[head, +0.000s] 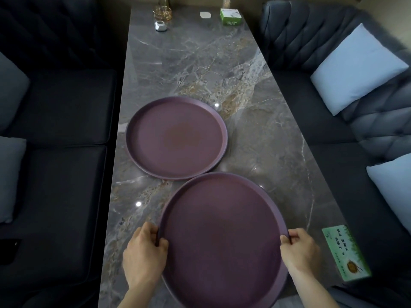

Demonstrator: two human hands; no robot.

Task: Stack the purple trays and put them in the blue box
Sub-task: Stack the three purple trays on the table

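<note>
Two round purple trays lie along a grey marble table [200, 63]. The near tray [222, 241] is large in view and held at both sides: my left hand [144, 252] grips its left rim and my right hand [300, 250] grips its right rim. Its far edge meets or slightly overlaps the near edge of the far tray [176, 138], which rests flat on the table, left of centre. No blue box is in view.
Dark sofas flank the table, with pale cushions [355, 67] on the right. At the far end stand a glass [162, 13], a small white object [161, 26], a white dish [205, 15] and a green box [230, 17]. A green card [344, 252] lies near right.
</note>
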